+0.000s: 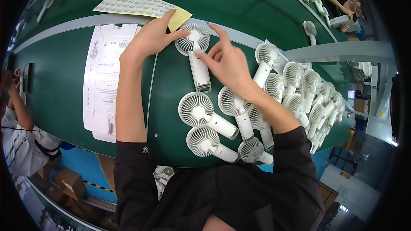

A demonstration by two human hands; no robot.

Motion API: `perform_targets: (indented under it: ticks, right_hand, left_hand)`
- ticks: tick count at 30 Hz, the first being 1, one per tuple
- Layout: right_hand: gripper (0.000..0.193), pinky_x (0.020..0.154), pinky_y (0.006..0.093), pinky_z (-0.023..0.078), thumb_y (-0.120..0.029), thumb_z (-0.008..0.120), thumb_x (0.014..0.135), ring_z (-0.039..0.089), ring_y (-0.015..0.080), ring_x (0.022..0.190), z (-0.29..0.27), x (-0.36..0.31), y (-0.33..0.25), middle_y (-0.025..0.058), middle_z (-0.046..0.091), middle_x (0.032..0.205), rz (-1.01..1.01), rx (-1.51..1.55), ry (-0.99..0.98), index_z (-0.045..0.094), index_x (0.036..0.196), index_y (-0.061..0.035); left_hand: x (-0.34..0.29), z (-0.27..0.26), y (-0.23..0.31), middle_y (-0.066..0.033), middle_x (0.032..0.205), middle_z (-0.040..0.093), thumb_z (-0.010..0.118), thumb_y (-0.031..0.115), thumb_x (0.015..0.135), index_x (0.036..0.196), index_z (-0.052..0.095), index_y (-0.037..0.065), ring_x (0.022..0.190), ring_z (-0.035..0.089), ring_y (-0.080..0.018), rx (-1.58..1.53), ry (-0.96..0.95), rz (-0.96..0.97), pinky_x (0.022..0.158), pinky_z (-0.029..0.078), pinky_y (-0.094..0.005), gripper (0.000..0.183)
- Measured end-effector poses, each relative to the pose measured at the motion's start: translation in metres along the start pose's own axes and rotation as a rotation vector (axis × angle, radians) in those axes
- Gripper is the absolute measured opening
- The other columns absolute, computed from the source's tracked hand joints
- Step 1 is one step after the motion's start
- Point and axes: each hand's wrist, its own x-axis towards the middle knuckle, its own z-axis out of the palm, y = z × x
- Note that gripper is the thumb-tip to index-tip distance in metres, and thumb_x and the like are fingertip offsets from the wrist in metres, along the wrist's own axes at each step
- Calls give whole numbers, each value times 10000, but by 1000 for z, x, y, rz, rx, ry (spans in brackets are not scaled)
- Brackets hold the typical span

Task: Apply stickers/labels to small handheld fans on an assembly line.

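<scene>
White fans [195, 42]; green table [60, 81]; yellow sticker sheet [141, 6]; black sleeves [132, 175].

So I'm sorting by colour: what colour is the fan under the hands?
White, head and handle alike: the fan shows best in the head view, lying on the green table.

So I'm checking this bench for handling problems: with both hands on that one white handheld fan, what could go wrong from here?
1. The right forearm crosses low over the white fans lying loose beside it; a sweep back could knock them.
2. The fan pile reaches the green table's edge, so a nudge might push some off.
3. The left hand rests on the yellow sticker sheet and could drag it while steadying the fan.
</scene>
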Motion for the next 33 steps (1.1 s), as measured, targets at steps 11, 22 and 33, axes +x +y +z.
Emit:
perform_targets:
  ticks: [11, 22, 33]
  right_hand:
    - [185, 715, 269, 476, -169, 725, 904, 529, 108, 754, -11, 69, 23, 30, 589, 867, -254, 288, -110, 669, 932, 6]
    - [171, 667, 265, 453, -171, 720, 911, 510, 108, 713, -9, 72, 25, 28, 586, 841, -320, 259, -89, 671, 916, -7]
    - [160, 678, 273, 462, -165, 710, 920, 522, 119, 715, -8, 73, 28, 37, 580, 848, -337, 230, -82, 667, 926, -11]
  left_hand:
    - [0, -4, 6, -255, 1330, 589, 717, 493, 879, 1502, 403, 42, 1202, 597, -330, -19, -68, -65, 1014, 457, -374, 831]
    - [-3, -9, 5, -293, 1315, 587, 700, 503, 887, 1475, 413, -18, 1213, 596, -369, -55, -48, -19, 1012, 459, -400, 836]
    - [-2, -9, 7, -274, 1320, 591, 724, 477, 878, 1479, 414, 0, 1200, 607, -345, -75, -52, -62, 995, 472, -388, 828]
